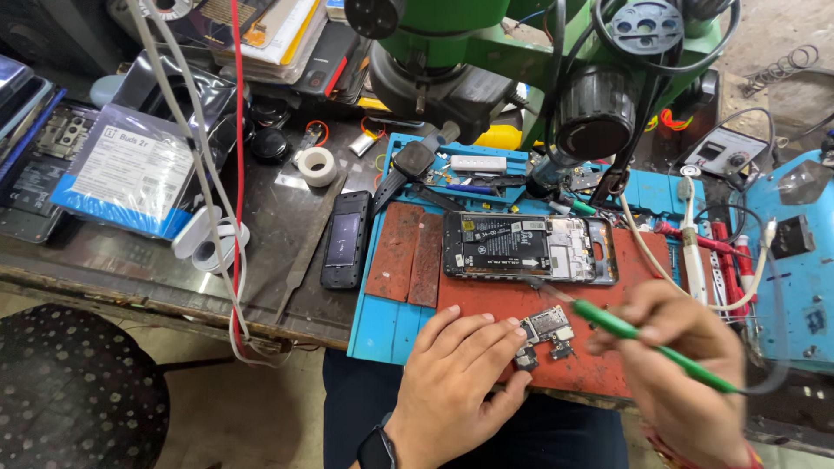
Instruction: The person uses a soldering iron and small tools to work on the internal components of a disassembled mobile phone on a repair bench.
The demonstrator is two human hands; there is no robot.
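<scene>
The left hand (460,369) is lying palm down on the near edge of the red mat (486,304), its fingers stretched flat and its fingertips (514,328) pressing against the left side of a small circuit board (546,334), pinning it rather than gripping it. The right hand (682,365) is closing around a green-handled tool (638,337), pinching it like a pen between thumb and fingers; the handle is slanting up to the left, and its thin metal tip is reaching past the circuit board toward the lower edge of the opened phone (530,247), though whether the tip is touching anything is too fine to tell. The circuit board is sitting on the red mat near its front edge, between the two hands and just in front of the opened phone, which is lying flat with its back off and its black and silver insides showing. The red mat is resting on a blue work mat (382,326) that is overhanging the front edge of the table (278,234). To the left of the blue work mat a dark phone (345,239) is lying face up on the table, with a roll of white tape (317,165) further back. A green microscope (486,52) is hanging over the back of the blue work mat, and a white cable (643,247) is curving down past the right end of the opened phone. A dark watch (376,449) is showing on the left wrist.
</scene>
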